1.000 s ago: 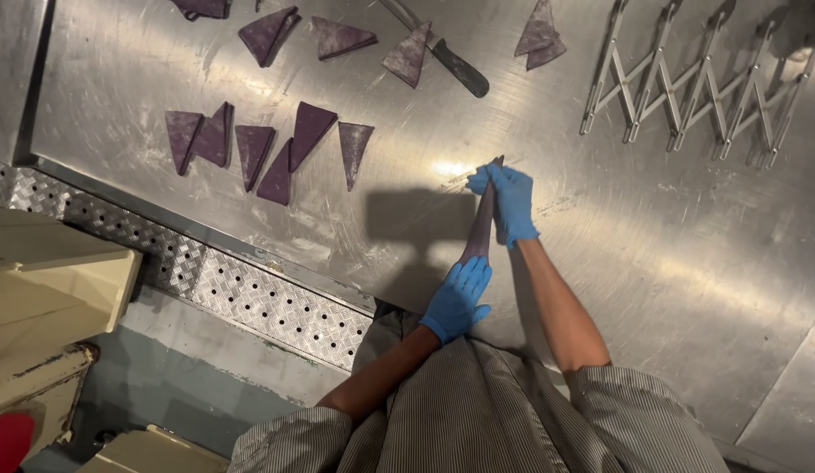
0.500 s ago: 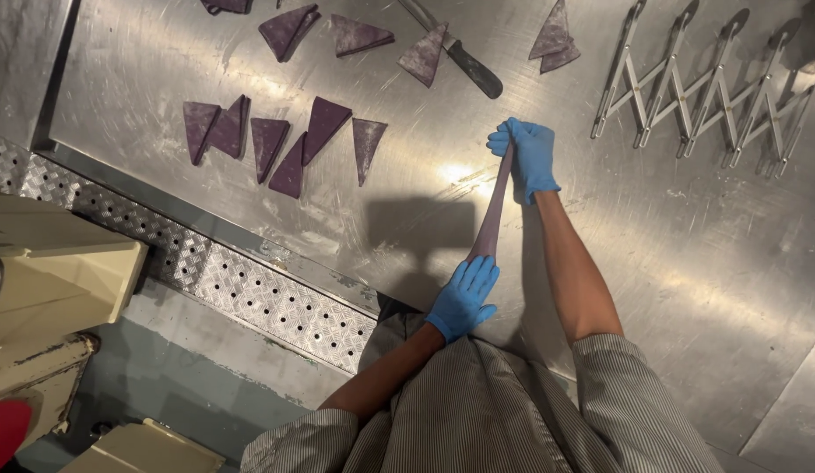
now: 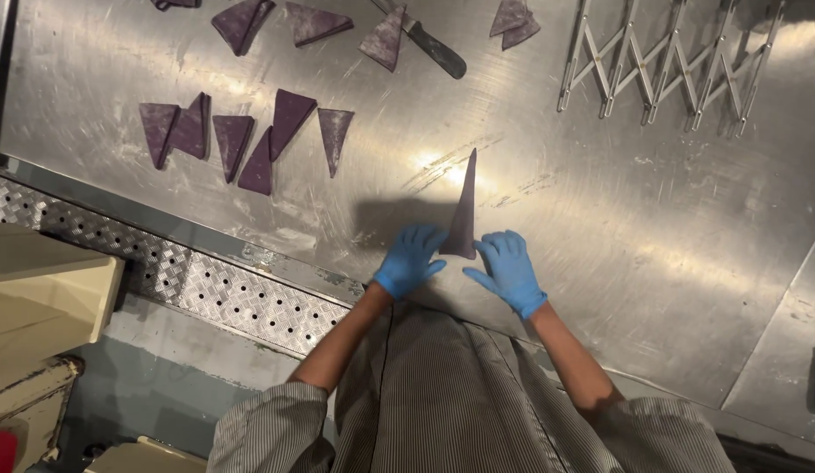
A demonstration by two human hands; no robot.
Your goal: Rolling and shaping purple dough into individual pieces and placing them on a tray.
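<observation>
A long, narrow purple dough triangle [image 3: 464, 206] lies flat on the steel worktable [image 3: 600, 228], its point away from me and its wide end near the front edge. My left hand [image 3: 409, 260], in a blue glove, touches the left corner of the wide end. My right hand [image 3: 510, 271], also in a blue glove, rests at the right corner. Both hands have fingers spread on the dough's base.
Several purple dough triangles [image 3: 241, 140] lie in a row at the left, with more triangles [image 3: 316, 24] further back. A dark-handled knife [image 3: 434, 48] and an expanding multi-wheel cutter [image 3: 666, 61] lie at the back. A perforated metal ledge [image 3: 215, 285] and beige crates [image 3: 49, 298] sit lower left.
The dough triangle, held stretched between my two hands before, now lies flat on the table. My right hand has come back from the tip to the wide end beside my left hand.
</observation>
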